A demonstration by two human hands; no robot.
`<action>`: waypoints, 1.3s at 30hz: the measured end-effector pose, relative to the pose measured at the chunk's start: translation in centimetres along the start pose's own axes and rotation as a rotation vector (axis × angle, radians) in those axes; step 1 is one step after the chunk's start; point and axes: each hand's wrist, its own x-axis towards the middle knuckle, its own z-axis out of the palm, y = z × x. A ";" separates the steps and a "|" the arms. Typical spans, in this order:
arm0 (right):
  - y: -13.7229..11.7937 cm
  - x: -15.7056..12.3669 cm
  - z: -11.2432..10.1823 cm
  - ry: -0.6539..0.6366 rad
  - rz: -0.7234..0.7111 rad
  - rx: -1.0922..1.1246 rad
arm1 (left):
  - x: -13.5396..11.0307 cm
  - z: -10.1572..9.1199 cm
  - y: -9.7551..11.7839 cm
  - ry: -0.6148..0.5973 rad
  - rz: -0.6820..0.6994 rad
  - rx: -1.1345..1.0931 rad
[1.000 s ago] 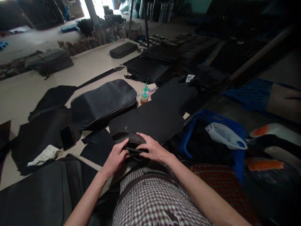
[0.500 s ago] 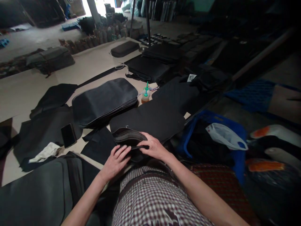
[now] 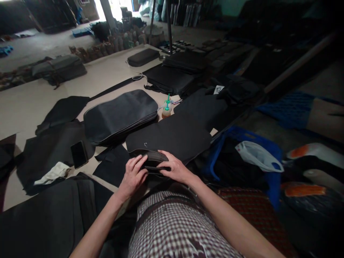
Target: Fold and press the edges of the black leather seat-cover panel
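At the near edge of the worktop [image 3: 99, 84], both hands work a stack of thin dark sheets [image 3: 154, 156], held on edge and bowed in front of the operator's checked garment [image 3: 166, 225]. The right hand [image 3: 173, 168] grips the right end: thumb and forefinger pinch the near leaves, the other fingers rest on the far ones, and a gap opens between. The left hand [image 3: 134, 175] is at the left end, thumb and fingers parted; whether it pinches a leaf cannot be told from here. A flat black panel [image 3: 172, 134] lies just beyond; a pile of black panels [image 3: 120, 113] is far left of it. The step in hand appears to be leafing through or separating the sheets. The next move would call for a firm right grip while the left fingertips isolate one edge.
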 end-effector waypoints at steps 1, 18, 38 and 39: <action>-0.1 0.0 -0.1 -0.007 0.000 0.007 | 0.4 -0.1 -0.1 0.001 0.006 -0.003; -0.6 -0.7 1.1 0.029 -0.039 -0.251 | 3.4 -0.4 -0.4 0.024 0.031 -0.001; 0.7 2.1 -2.0 0.096 0.087 0.015 | -3.7 1.4 1.5 -0.453 -0.009 -0.121; 0.8 2.1 -2.2 0.072 0.067 0.031 | -3.7 1.7 1.2 -0.455 0.001 -0.093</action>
